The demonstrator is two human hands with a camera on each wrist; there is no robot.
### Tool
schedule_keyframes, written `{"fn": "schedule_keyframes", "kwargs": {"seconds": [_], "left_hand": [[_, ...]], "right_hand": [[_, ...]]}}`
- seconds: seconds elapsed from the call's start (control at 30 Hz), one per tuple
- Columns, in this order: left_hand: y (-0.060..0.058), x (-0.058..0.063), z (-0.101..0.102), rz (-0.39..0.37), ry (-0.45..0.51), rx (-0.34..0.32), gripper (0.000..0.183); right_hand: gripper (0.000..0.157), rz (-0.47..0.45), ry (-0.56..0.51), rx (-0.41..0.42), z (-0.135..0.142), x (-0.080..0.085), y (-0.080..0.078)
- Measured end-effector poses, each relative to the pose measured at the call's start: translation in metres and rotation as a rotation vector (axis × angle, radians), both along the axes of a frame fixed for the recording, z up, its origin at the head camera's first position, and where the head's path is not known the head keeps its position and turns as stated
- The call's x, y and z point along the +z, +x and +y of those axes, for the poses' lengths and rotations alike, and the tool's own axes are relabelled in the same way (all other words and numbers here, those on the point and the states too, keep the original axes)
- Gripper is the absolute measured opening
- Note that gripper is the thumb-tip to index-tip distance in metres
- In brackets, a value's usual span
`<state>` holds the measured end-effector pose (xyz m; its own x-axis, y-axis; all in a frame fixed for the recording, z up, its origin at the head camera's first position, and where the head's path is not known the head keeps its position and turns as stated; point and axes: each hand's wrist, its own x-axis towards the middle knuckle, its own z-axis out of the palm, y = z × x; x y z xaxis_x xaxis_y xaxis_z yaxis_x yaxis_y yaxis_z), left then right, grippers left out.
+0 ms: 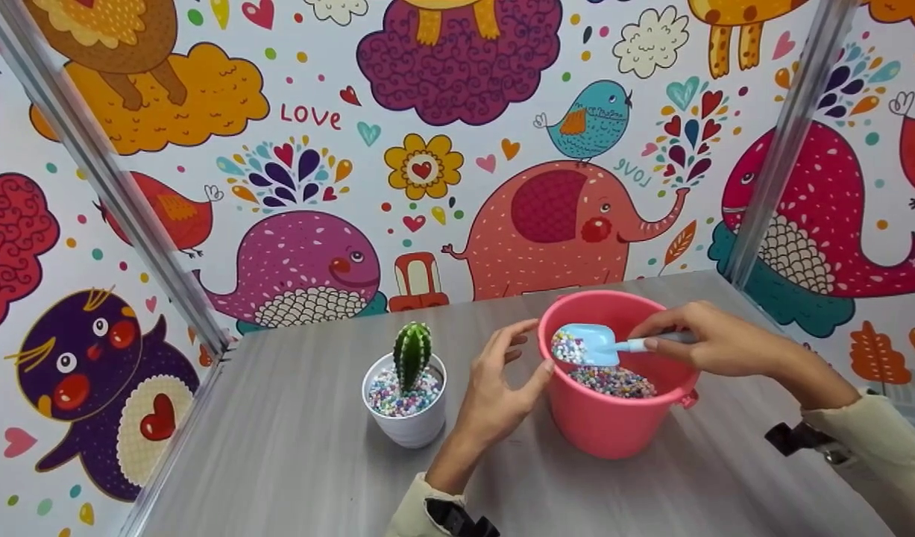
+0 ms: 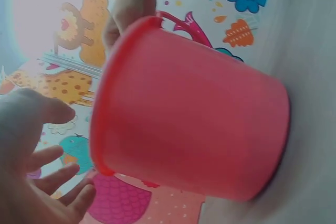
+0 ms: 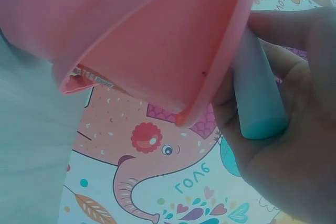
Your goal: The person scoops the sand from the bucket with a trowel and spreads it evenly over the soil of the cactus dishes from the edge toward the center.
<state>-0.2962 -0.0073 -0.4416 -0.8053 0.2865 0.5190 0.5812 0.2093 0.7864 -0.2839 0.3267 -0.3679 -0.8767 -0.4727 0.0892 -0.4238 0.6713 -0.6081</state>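
Observation:
My right hand (image 1: 718,339) grips the handle of a light blue toy shovel (image 1: 600,343) over the mouth of a pink bucket (image 1: 606,429). Small multicoloured beads lie on the shovel's blade, and more beads (image 1: 621,382) cover the bucket's bottom. In the right wrist view, fingers and thumb wrap the pale shovel handle (image 3: 257,90) beside the bucket's rim. My left hand (image 1: 494,388) is held at the bucket's left side, fingers spread and loosely bent. The left wrist view shows this hand (image 2: 37,166) holding nothing, a gap between it and the bucket.
Left of my left hand stands a white pot (image 1: 405,430) with a green cactus (image 1: 412,356) in multicoloured beads. Both rest on a grey wood-grain table (image 1: 293,447). Walls printed with cartoon animals and metal posts (image 1: 793,134) enclose the back and sides.

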Motion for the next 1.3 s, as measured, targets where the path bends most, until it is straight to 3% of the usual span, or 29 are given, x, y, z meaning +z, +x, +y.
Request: {"fn": "schedule_keyframes", "kwargs": {"seconds": [0.33,0.63,1.07,1.3], "left_hand": [[0.009,0.037,-0.030,0.085,0.082,-0.031,0.051],[0.012,0.061,-0.075,0.147,0.137,0.013,0.047],[0.005,0.057,-0.113,0.127,0.119,0.112,0.048],[-0.004,0.047,-0.135,0.106,0.084,0.179,0.052]], "right_hand": [[0.029,0.034,-0.015,0.016,-0.012,0.008,-0.004],[0.027,0.115,-0.012,0.054,-0.040,0.009,-0.013],[0.028,0.136,-0.014,0.078,-0.076,0.006,-0.017],[0.029,0.130,-0.012,0.118,-0.097,0.002,-0.021]]}}
